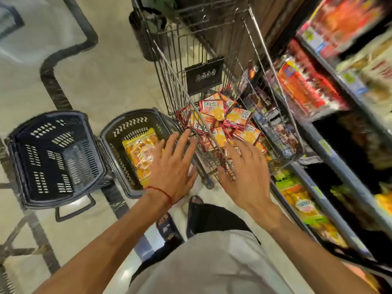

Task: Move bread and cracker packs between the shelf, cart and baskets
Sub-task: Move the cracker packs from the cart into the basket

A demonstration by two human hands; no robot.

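A: Cart?
B: Steel-wire cart (180, 60); glossy red-orange cracker packs (220, 115) heaped inside. Your right grip (246, 175) is above its near corner, fingers apart.
A: Baskets?
B: Slotted plastic. The near basket (131, 126) holds one yellow bread pack (137, 158). Your left grip (171, 164) is splayed.

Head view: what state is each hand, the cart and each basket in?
Left hand: open, fingers spread, holding nothing.
Right hand: open, fingers spread, holding nothing.
Cart: holds a heap of red-orange packs.
Basket beside cart: holds one yellow pack.
Outer basket: nothing visible inside.
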